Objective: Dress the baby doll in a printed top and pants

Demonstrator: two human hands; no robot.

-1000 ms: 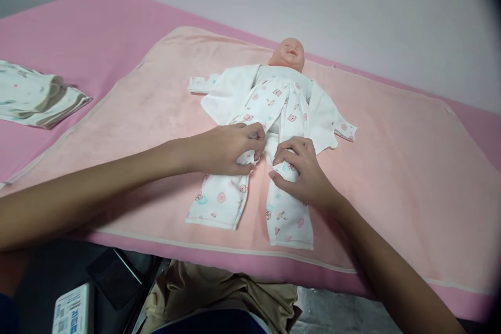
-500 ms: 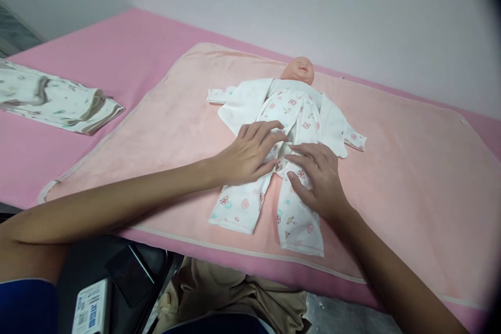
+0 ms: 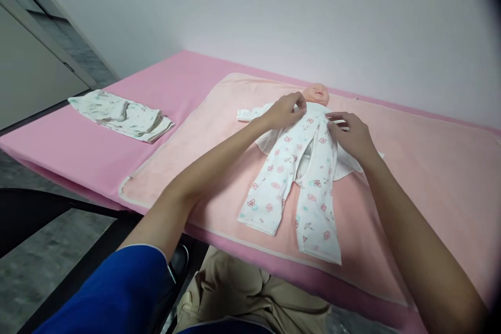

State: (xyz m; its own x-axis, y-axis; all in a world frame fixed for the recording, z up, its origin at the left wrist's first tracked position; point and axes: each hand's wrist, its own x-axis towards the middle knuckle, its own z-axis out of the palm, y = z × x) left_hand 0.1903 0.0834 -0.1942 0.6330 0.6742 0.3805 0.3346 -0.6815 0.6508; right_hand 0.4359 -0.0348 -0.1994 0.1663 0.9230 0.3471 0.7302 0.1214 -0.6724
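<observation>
Trousers (image 3: 276, 172) are spread below the head of a doll (image 3: 318, 94) on a blanket (image 3: 422, 182) laid over a table (image 3: 182, 99); folded cloth (image 3: 121, 115) is set to the left, the table backed by a wall (image 3: 293, 21).

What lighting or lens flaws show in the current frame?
Head view: blackness eats into the right-hand corners; a soft shadow lies on the peach blanket beneath the left forearm; no harsh glare on the wall; printed trousers look fairly sharp.

Before us, a pink-covered table (image 3: 188, 81) bears a spread peach blanket (image 3: 422, 167) and, beside it, folded patterned cloth (image 3: 121, 116).
</observation>
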